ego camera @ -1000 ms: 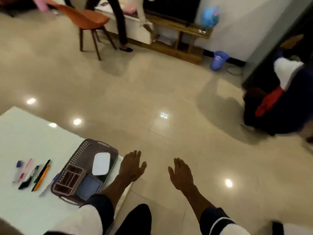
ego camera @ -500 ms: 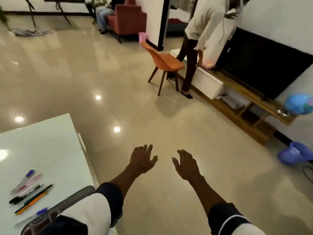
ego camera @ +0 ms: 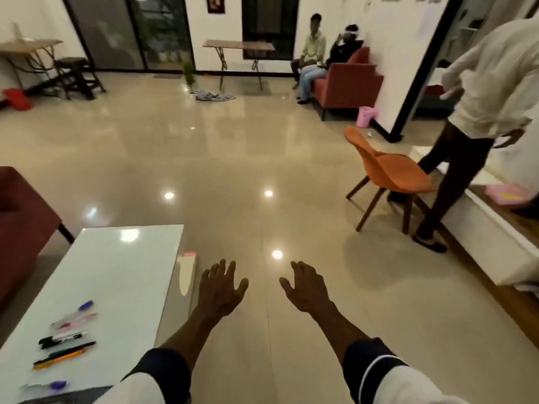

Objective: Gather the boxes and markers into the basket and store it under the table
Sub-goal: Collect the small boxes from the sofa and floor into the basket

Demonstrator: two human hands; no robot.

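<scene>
Since nothing is grasped yet: left hand (ego camera: 221,290), right hand (ego camera: 306,290) — grips released, fingers spread.
Markers (ego camera: 65,336): lower left, on surface (ego camera: 116,272) — ungathered.

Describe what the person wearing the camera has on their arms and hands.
Both hands, left and right, are bare: no gloves, rings or watch show. The forearms are uncovered. Each arm wears a white sleeve pushed up, ending in a dark navy cuff. The right cuff carries a thin white stripe.
</scene>
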